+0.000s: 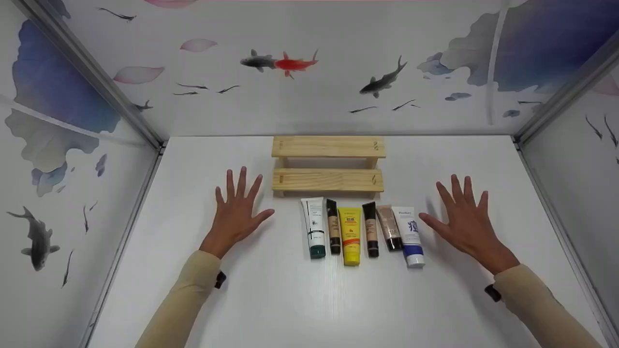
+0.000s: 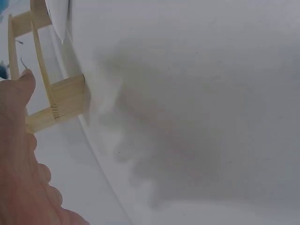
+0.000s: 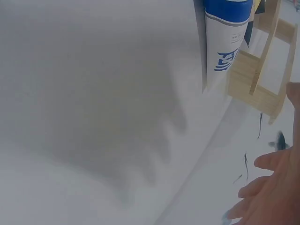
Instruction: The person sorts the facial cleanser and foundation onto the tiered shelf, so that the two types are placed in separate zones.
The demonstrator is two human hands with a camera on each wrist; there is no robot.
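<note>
My left hand (image 1: 235,213) is spread, fingers straight, left of the tubes and holding nothing. The right hand (image 1: 465,220), equally spread and bare, is nearest the white-and-blue tube (image 1: 410,234); a gap shows between them. Side by side in a row lie a white tube with a dark green cap (image 1: 313,224), a slim beige tube with black ends (image 1: 333,227), a yellow tube (image 1: 350,234), a second slim beige tube (image 1: 371,229) and a pinkish-brown tube with a black cap (image 1: 389,224). In both wrist views the hand hovers above its shadow.
Behind the tubes stands a two-step wooden rack, with a front step (image 1: 329,180) and a higher rear step (image 1: 329,146). The white tabletop (image 1: 271,304) is enclosed by printed panels, including the back wall (image 1: 329,106) with painted fish.
</note>
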